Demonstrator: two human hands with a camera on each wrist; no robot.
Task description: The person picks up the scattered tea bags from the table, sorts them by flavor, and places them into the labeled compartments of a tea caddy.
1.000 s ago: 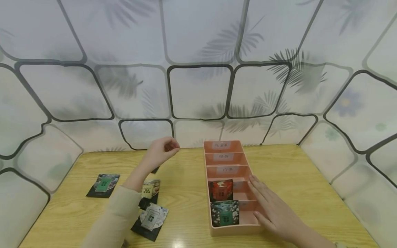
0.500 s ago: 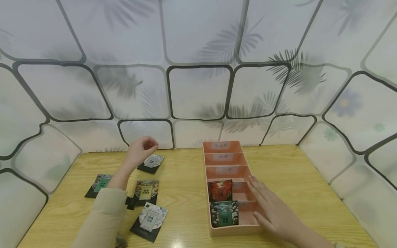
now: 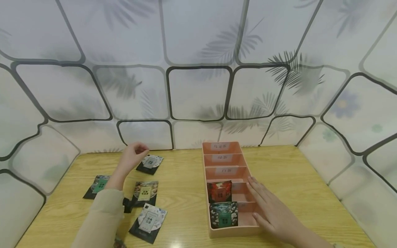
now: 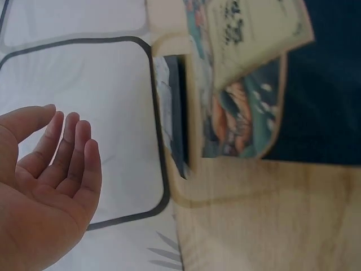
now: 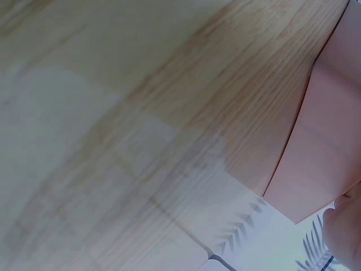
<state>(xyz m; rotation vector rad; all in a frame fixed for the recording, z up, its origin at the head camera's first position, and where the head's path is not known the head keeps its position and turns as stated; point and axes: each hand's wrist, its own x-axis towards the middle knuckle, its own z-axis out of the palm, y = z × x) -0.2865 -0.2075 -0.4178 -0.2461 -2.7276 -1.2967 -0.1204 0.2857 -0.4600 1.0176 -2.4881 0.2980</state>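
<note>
My left hand [image 3: 133,156] hovers at the back left with its fingers loosely bent. Nothing is in its grasp, as the hand [image 4: 53,175] in the left wrist view confirms. Just beyond the fingertips lies a white-and-black tea packet [image 3: 150,164]. Nearer me are a yellow-labelled tea packet [image 3: 144,194] and another white-and-black packet [image 3: 148,222]. A green-labelled packet [image 3: 97,186] is partly behind the left forearm. With straight fingers, my right hand [image 3: 274,208] rests against the right wall of a pink divided box [image 3: 232,231]. In the right wrist view, part of the hand [image 5: 343,228] touches the box [image 5: 324,141].
A red packet [image 3: 219,191] and a dark green packet [image 3: 224,215] stand in the two nearest compartments. Handwritten labels [image 3: 224,158] mark the dividers. Another packet [image 3: 119,243] peeks out below the left sleeve. A patterned curtain [image 3: 198,93] borders the wooden table [image 3: 183,186].
My left hand has moved left and slightly down, stopping beside the far white-and-black packet, which it has uncovered. My right hand stays against the box.
</note>
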